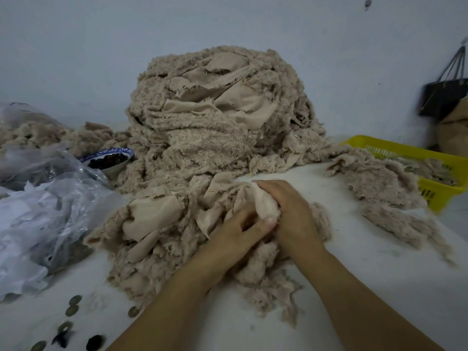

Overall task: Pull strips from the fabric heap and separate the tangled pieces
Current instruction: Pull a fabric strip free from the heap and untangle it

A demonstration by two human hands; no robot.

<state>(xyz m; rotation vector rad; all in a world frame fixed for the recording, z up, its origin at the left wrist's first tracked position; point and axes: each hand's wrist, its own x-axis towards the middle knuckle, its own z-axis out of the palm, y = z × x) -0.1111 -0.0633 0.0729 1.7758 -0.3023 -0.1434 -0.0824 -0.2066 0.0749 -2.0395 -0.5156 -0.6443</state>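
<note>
— Where's the heap?
— In the middle of the table, piled high against the wall. It's beige fleece, fuzzy on one side and smooth on the other. Its foot spills forward toward the near edge, right under both hands.
— And the strip?
— At the front of that spill, bunched up with the smooth side out. It runs back into the tangle, and I cannot tell where it ends.
— Who has it?
— Both. The right hand is curled over it from the right, fingers wrapped across the top. The left hand clasps it from below, thumb pressed on the bunch beside the right palm. The two hands touch.
— What's to the right?
— Loose scraps trail off the heap toward a yellow basket at the table's corner, and some lie in it. Behind the basket a dark handbag hangs on the wall.
— Left?
— Crumpled clear plastic bags, with more fleece behind them. A blue-rimmed bowl of dark bits sits between the bags and the heap, touching the fleece.
— Near edge?
— A few coins scattered at front left.
</note>
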